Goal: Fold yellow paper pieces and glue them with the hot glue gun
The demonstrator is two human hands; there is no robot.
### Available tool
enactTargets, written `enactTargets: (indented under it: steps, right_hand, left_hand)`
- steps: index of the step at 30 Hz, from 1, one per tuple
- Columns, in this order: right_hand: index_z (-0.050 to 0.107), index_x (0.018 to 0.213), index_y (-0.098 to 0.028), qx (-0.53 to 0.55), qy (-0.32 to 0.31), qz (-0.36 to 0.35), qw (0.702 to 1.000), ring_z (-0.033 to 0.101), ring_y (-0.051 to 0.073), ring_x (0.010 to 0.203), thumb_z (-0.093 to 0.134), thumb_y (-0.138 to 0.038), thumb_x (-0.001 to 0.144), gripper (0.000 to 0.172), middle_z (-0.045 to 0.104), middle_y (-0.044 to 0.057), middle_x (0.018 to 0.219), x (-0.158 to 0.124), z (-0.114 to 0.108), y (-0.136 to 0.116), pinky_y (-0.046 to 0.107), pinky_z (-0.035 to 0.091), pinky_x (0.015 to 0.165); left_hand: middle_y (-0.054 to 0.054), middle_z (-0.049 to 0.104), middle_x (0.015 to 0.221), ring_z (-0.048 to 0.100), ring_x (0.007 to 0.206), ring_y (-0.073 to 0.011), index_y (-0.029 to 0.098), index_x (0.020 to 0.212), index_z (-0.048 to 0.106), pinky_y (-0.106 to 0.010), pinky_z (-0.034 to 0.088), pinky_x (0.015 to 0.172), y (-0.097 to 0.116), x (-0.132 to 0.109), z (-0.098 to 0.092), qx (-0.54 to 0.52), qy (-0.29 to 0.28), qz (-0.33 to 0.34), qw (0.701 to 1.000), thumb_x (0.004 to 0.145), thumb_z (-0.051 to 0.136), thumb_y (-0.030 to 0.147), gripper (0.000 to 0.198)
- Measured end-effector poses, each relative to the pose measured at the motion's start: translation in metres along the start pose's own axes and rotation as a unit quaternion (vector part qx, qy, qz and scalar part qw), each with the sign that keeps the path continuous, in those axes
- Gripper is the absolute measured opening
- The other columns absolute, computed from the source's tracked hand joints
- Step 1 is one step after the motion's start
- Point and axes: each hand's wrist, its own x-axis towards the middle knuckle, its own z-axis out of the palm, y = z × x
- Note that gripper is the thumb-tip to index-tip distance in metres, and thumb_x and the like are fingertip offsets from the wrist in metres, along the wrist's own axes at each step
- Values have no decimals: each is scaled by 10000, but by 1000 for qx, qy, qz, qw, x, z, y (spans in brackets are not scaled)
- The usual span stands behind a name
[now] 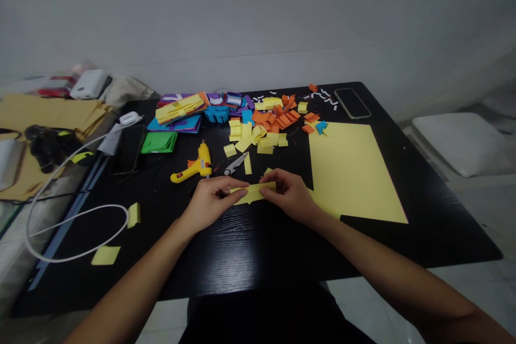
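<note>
A strip of yellow paper (255,194) lies crosswise between my two hands, near the middle of the black table. My left hand (213,199) pinches its left end between thumb and fingers. On the other end, my right hand (288,193) has its thumb and fingers closed in the same way. Just beyond the strip are grey-handled scissors (235,164) and a small yellow paper strip (247,164). To the left of them lies a yellow glue gun (195,164). A large yellow sheet (357,169) lies flat by my right forearm.
Cut yellow pieces (258,137) and orange pieces (278,117) are heaped at the back. Folded green paper (159,142) and a yellow bundle (180,109) sit further left. A phone (352,104) rests at the back right. A white cable (80,215) loops across the left side.
</note>
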Motion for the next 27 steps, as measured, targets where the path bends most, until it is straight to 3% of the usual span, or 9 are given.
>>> enactTargets:
  steps: [7,13,18,27]
  right_hand:
    - [799,920,-215,-51,-8,-13,999,716,180,793,823,-334,800,171,791,23,868,-3,0,-4,291,540,724]
    - [813,941,-213,-5,6,11,1000,730,183,743,846,-377,781,232,797,32,855,-3,2,-4,284,563,660]
    - [805,925,-220,33,21,32,999,732,176,691,859,-395,762,244,780,23,814,-2,1,-2,303,599,656]
    - [793,928,-216,55,18,46,997,707,164,705,863,-391,752,257,754,16,813,0,-1,-4,302,588,680]
  left_hand:
    - [-51,825,895,712,674,-131,199,987,824,-204,530,577,5,-2,6,0,-4,43,999,905,756,246,116]
    - [-37,807,836,634,588,-95,193,967,834,-188,481,540,3,-2,7,-3,26,41,999,872,789,240,115]
    - [-10,720,643,570,525,-95,166,989,828,-197,442,504,1,-2,6,-38,36,2,999,856,789,263,170]
    - [17,672,586,529,491,-75,157,967,823,-176,402,471,4,-1,4,-67,40,-15,997,845,788,245,154]
